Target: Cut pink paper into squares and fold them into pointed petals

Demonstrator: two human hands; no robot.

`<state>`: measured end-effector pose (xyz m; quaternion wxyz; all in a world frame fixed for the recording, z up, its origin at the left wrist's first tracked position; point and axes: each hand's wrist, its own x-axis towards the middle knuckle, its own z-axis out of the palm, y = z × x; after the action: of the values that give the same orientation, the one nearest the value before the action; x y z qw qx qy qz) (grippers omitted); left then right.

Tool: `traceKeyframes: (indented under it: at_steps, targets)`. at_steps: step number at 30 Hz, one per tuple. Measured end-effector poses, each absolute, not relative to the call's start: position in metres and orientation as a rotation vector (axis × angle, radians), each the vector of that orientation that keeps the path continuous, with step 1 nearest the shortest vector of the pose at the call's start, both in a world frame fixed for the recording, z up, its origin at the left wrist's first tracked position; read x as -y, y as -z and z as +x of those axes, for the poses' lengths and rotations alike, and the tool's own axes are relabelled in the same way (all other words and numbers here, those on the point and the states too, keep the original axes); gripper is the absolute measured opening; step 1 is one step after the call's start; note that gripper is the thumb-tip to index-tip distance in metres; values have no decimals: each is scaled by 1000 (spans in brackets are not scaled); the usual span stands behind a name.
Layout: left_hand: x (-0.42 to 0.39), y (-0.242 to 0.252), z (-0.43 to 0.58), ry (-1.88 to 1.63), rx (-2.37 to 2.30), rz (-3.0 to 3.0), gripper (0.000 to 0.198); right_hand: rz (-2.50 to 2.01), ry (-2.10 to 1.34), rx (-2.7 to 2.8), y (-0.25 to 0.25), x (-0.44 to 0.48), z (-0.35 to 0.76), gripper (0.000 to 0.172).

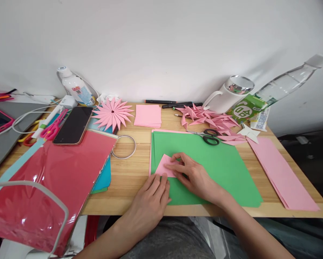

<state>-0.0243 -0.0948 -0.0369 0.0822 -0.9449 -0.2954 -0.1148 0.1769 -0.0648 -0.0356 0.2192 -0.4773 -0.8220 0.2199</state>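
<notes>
A small folded piece of pink paper [163,166] lies on green sheets [218,162] at the front of the table. My left hand [153,198] rests flat, its fingertips touching the paper's lower left edge. From the right, my right hand [195,176] has its bent fingers and thumb on the paper's right side, closed on it; part of the paper is hidden under them. Just beyond the green sheets lies a stack of pink squares [148,115]. Black-handled scissors [210,136] lie across the sheets' far edge.
A pink paper star [112,112], a tape roll [124,146], a phone [73,126] and a red folder [53,172] lie to the left. Folded pink pieces [212,120], a white mug [228,95], a clear bottle [288,82] and pink strips [282,172] are on the right.
</notes>
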Motion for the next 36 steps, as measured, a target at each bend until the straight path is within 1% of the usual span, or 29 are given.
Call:
traceKeyframes:
  at_steps: [7,11,14,20,22,26,32,36]
  targets:
    - [90,29,-17,282,783,-2772,33,-1321,-625,2279,35,64,177,33]
    - [89,28,-13,190,809,-2760,38,-1322,-648,2287,33,63,179,34]
    - [89,31,-12,214,841,-2764,41,-1319,-717,2321,29,61,181,36]
    - [88,36,-9,299,829,-2784,40,-1358,-834,2366,21,56,183,25]
    - [88,36,-8,275,806,-2796,38,-1354,-844,2342,22,56,182,27]
    - [86,32,-6,216,779,-2829,37,-1308,-918,2328,22,53,184,37]
    - [82,27,-8,132,844,-2838,53,-1234,-1136,2351,16,42,191,53]
    - [80,23,-7,40,877,-2887,51,-1244,-1041,2368,17,42,193,63]
